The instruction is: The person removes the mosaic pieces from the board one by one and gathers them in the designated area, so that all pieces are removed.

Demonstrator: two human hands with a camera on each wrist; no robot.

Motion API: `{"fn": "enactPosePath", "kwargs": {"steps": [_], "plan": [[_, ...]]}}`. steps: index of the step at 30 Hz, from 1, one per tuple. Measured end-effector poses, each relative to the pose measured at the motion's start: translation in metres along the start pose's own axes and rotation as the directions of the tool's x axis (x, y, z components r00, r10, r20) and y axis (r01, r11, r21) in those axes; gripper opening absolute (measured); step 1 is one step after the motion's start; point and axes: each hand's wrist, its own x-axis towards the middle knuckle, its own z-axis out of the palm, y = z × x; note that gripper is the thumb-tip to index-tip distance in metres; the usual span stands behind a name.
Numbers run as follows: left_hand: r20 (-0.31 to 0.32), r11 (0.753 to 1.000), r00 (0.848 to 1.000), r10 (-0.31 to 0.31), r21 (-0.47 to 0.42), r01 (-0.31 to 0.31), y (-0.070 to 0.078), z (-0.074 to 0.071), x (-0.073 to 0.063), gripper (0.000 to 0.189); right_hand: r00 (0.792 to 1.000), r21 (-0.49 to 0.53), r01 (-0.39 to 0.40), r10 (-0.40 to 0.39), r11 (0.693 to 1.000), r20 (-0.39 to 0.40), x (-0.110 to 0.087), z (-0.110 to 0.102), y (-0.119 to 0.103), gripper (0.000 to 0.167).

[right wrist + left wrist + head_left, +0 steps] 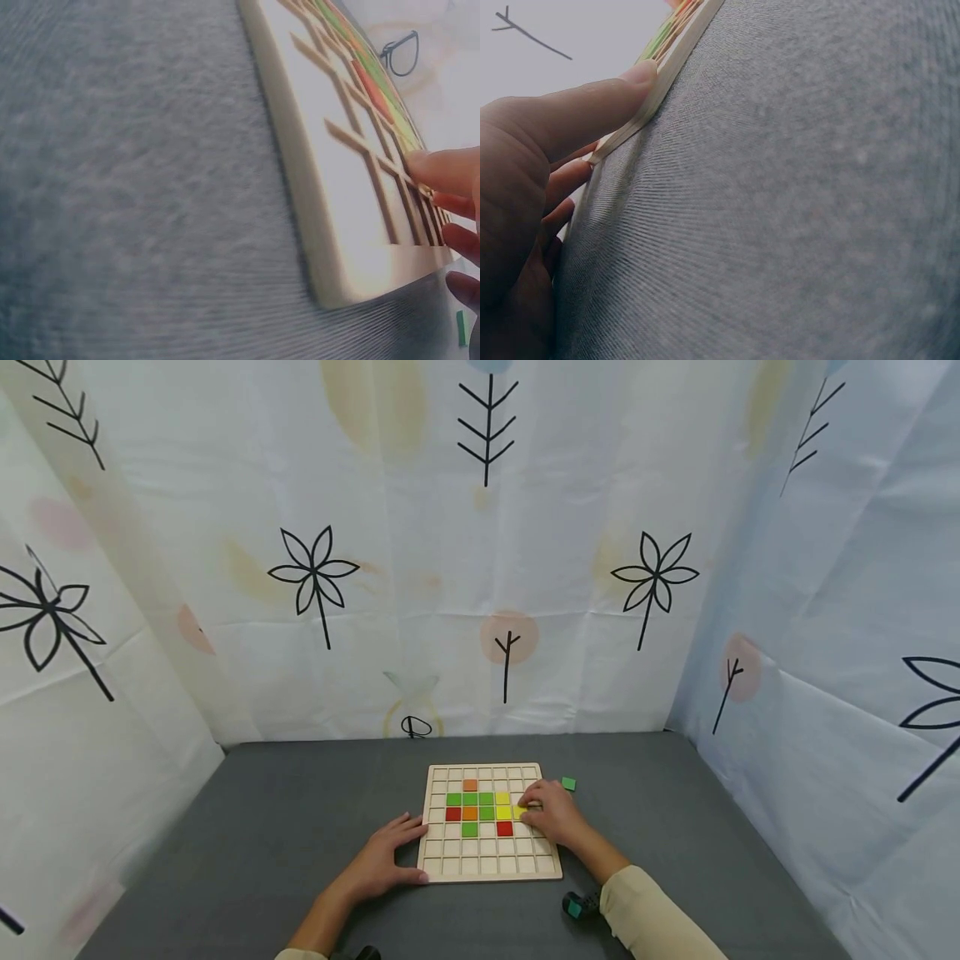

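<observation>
Printed curtains (420,568) border a grey desk (262,835); outstretched left fingers (403,833) touch a board (487,865), right fingers (536,792) pinch a yellow tile (519,812)

- The bare left hand (388,853) lay with its thumb (592,109) spread from its extended fingers (568,184).
- The bare right hand (558,814) had its thumb and index finger (532,794) bent close together.
- Both forearms (324,917) slanted inward, the right meeting a beige cloth sleeve (652,910).
</observation>
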Motion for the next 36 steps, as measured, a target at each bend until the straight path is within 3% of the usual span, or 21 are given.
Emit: {"fn": "enactPosePath", "kwargs": {"steps": [10,25,36], "plan": [[0.005,1.000,1.000,0.002,0.001,-0.002,-0.0003,-0.0001,0.0002,0.079,0.999,-0.036,-0.015,0.017,0.999,0.051,0.0043,-0.0055,-0.0053,0.010],[0.006,1.000,1.000,-0.002,0.007,0.002,0.0002,0.0003,-0.0002,0.079,0.996,-0.036,-0.081,0.080,0.996,-0.027,0.0009,0.0008,-0.0093,0.016],[-0.006,1.000,1.000,0.020,-0.019,-0.020,-0.0038,0.0011,-0.0013,0.080,0.995,-0.065,-0.077,0.073,0.995,-0.061,-0.0004,0.0042,-0.0086,0.019]]}}
